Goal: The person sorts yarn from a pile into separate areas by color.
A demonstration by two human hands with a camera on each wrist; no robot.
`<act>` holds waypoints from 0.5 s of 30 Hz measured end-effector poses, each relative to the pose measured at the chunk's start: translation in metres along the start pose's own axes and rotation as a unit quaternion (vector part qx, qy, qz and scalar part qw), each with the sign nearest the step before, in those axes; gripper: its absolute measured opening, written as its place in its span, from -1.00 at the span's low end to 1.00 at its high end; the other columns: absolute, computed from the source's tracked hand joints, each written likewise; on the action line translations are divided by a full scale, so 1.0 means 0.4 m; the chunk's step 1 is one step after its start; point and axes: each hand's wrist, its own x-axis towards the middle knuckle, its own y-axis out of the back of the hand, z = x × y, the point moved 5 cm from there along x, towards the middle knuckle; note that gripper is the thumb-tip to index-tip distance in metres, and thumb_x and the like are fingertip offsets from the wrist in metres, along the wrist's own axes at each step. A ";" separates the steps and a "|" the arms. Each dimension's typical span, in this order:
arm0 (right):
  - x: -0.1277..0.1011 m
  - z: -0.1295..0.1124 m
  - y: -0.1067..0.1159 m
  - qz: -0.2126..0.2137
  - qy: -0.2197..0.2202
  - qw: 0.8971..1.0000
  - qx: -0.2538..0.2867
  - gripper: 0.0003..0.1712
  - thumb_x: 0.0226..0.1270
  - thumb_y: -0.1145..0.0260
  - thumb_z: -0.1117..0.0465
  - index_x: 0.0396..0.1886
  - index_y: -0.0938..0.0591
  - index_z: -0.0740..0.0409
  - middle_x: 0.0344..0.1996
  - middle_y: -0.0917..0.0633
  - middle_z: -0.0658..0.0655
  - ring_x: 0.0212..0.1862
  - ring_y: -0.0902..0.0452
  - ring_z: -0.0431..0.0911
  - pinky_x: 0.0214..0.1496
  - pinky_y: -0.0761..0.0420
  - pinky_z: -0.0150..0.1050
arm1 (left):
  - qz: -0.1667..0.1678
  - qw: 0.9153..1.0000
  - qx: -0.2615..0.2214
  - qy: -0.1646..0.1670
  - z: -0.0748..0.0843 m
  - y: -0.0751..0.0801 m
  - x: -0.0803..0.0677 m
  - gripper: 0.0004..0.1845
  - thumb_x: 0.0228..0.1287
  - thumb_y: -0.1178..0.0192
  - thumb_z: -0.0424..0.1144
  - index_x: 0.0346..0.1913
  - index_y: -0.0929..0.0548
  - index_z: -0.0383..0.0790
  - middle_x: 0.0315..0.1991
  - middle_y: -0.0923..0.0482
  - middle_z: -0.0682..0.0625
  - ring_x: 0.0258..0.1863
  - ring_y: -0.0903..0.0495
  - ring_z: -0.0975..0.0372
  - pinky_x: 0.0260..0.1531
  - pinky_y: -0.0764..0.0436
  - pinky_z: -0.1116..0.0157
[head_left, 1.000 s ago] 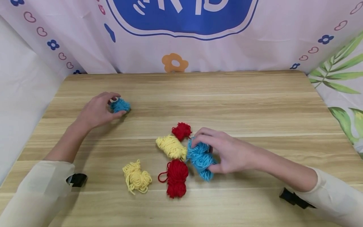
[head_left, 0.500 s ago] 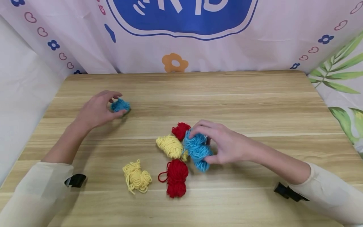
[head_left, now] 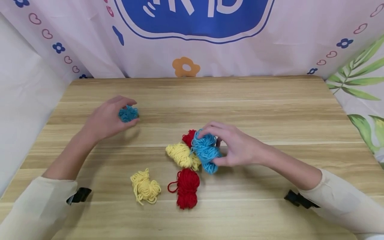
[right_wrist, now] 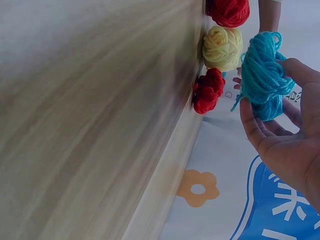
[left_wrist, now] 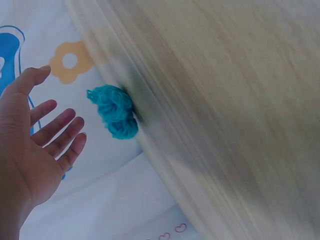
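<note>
My right hand (head_left: 240, 143) grips a blue yarn bundle (head_left: 206, 151) between thumb and fingers. In the right wrist view the held blue bundle (right_wrist: 267, 75) is lifted off the table. From above, it overlaps a small red yarn bundle (head_left: 188, 137) and the edge of a yellow yarn bundle (head_left: 180, 154). At the table's left, my left hand (head_left: 109, 116) hovers around a smaller blue yarn bundle (head_left: 128, 114). The left wrist view shows that hand (left_wrist: 40, 135) with its fingers spread, apart from the small blue bundle (left_wrist: 115, 111), which sits on the table.
A larger red yarn bundle (head_left: 187, 188) with a loose loop lies nearest me at the middle. Left of it is another yellow yarn bundle (head_left: 145, 186) with loose strands. The wooden table (head_left: 270, 106) ends at a printed curtain (head_left: 240, 56) behind.
My right hand has lifted the blue yarn bundle and carried it up and slightly left, over the small red one. My left hand has shifted slightly right; its blue bundle stays in place.
</note>
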 end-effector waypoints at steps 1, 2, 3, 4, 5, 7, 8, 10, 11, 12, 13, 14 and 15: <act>0.003 0.001 0.001 0.002 0.002 1.000 -0.002 -0.28 0.00 -0.64 0.35 0.20 -0.56 0.11 0.17 -0.59 0.07 0.09 -0.52 -0.07 -0.12 -0.74 -0.19 | 0.002 1.000 -0.001 -0.003 0.006 0.001 -0.002 -0.42 0.21 -0.50 -0.15 0.23 -0.62 -0.36 0.17 -0.59 -0.34 0.07 -0.61 -0.18 0.01 -0.61 -0.22; 0.006 0.002 0.002 0.005 0.005 1.000 -0.004 -0.28 0.00 -0.64 0.35 0.21 -0.56 0.11 0.17 -0.59 0.07 0.08 -0.52 -0.07 -0.12 -0.74 -0.20 | 0.004 1.000 0.000 -0.008 0.012 0.002 -0.004 -0.42 0.20 -0.51 -0.14 0.22 -0.63 -0.36 0.16 -0.60 -0.34 0.07 -0.61 -0.18 0.00 -0.62 -0.22; 0.009 0.003 0.003 0.008 0.008 1.000 -0.009 -0.28 0.00 -0.65 0.34 0.21 -0.57 0.12 0.16 -0.60 0.08 0.07 -0.53 -0.08 -0.13 -0.74 -0.21 | 0.006 1.000 0.001 -0.012 0.018 0.002 -0.006 -0.41 0.19 -0.52 -0.15 0.22 -0.63 -0.36 0.16 -0.61 -0.33 0.07 -0.62 -0.17 0.01 -0.62 -0.22; 0.012 0.004 0.004 0.011 0.010 1.000 -0.013 -0.27 0.00 -0.65 0.34 0.21 -0.57 0.12 0.16 -0.60 0.08 0.06 -0.53 -0.08 -0.14 -0.73 -0.21 | 0.007 1.000 0.000 -0.016 0.024 0.002 -0.007 -0.42 0.18 -0.53 -0.15 0.21 -0.63 -0.36 0.15 -0.62 -0.33 0.07 -0.62 -0.17 0.01 -0.63 -0.22; 0.015 0.005 0.005 0.014 0.014 1.000 -0.015 -0.28 0.00 -0.65 0.33 0.21 -0.57 0.13 0.15 -0.60 0.09 0.05 -0.53 -0.08 -0.14 -0.73 -0.21 | 0.008 1.000 -0.001 -0.021 0.029 0.002 -0.008 -0.42 0.18 -0.53 -0.15 0.20 -0.64 -0.36 0.14 -0.62 -0.33 0.06 -0.62 -0.17 0.00 -0.63 -0.21; 0.021 0.007 0.007 0.019 0.018 1.000 -0.017 -0.27 -0.01 -0.65 0.33 0.21 -0.57 0.15 0.14 -0.61 0.09 0.03 -0.53 -0.09 -0.15 -0.73 -0.23 | 0.011 0.999 -0.004 -0.030 0.040 0.002 -0.011 -0.42 0.16 -0.54 -0.16 0.19 -0.64 -0.36 0.13 -0.63 -0.32 0.06 -0.63 -0.17 0.01 -0.63 -0.21; 0.024 0.009 0.008 0.021 0.020 0.999 -0.017 -0.28 -0.01 -0.65 0.33 0.21 -0.57 0.15 0.14 -0.61 0.09 0.02 -0.54 -0.09 -0.15 -0.73 -0.23 | 0.013 0.999 -0.005 -0.034 0.045 0.003 -0.013 -0.43 0.15 -0.55 -0.17 0.18 -0.65 -0.36 0.12 -0.64 -0.31 0.06 -0.64 -0.16 0.02 -0.63 -0.20; 0.030 0.010 0.007 0.023 0.021 0.999 -0.013 -0.28 0.00 -0.65 0.33 0.21 -0.57 0.15 0.14 -0.61 0.08 0.01 -0.54 -0.10 -0.15 -0.73 -0.22 | 0.017 0.999 -0.007 -0.039 0.054 0.002 -0.017 -0.44 0.14 -0.56 -0.18 0.17 -0.66 -0.36 0.11 -0.65 -0.29 0.04 -0.65 -0.14 0.02 -0.64 -0.18; 0.032 0.010 0.007 0.023 0.022 0.999 -0.011 -0.28 0.00 -0.65 0.33 0.21 -0.57 0.15 0.14 -0.61 0.08 0.00 -0.54 -0.10 -0.16 -0.73 -0.22 | 0.019 0.999 -0.008 -0.043 0.058 0.002 -0.019 -0.44 0.13 -0.57 -0.18 0.16 -0.66 -0.35 0.10 -0.66 -0.29 0.04 -0.65 -0.14 0.02 -0.64 -0.17; 0.035 0.009 0.006 0.024 0.023 0.999 -0.009 -0.28 0.00 -0.65 0.32 0.21 -0.57 0.15 0.15 -0.61 0.08 0.00 -0.54 -0.10 -0.16 -0.73 -0.21 | 0.022 0.999 -0.009 -0.046 0.062 0.002 -0.021 -0.45 0.13 -0.57 -0.19 0.16 -0.67 -0.34 0.09 -0.66 -0.27 0.03 -0.66 -0.13 0.01 -0.65 -0.16; 0.038 0.009 0.005 0.025 0.023 0.999 -0.008 -0.29 0.01 -0.65 0.32 0.21 -0.58 0.15 0.15 -0.61 0.09 0.00 -0.54 -0.10 -0.16 -0.73 -0.20 | 0.025 0.998 -0.010 -0.049 0.067 0.002 -0.022 -0.45 0.13 -0.57 -0.19 0.15 -0.68 -0.34 0.08 -0.67 -0.26 0.02 -0.67 -0.11 0.01 -0.65 -0.14; 0.041 0.008 0.004 0.025 0.024 0.999 -0.007 -0.29 0.01 -0.65 0.33 0.21 -0.58 0.15 0.16 -0.61 0.09 0.00 -0.55 -0.09 -0.16 -0.73 -0.19 | 0.027 0.998 -0.011 -0.052 0.070 0.003 -0.024 -0.46 0.13 -0.57 -0.19 0.14 -0.68 -0.34 0.07 -0.68 -0.25 0.01 -0.67 -0.11 0.01 -0.65 -0.13; 0.044 0.007 0.004 0.026 0.026 0.999 -0.008 -0.29 0.01 -0.65 0.32 0.20 -0.58 0.15 0.16 -0.61 0.10 0.00 -0.54 -0.09 -0.17 -0.74 -0.18 | 0.029 0.998 -0.011 -0.055 0.073 0.002 -0.026 -0.46 0.14 -0.56 -0.18 0.14 -0.68 -0.34 0.07 -0.68 -0.25 0.01 -0.67 -0.11 0.01 -0.65 -0.13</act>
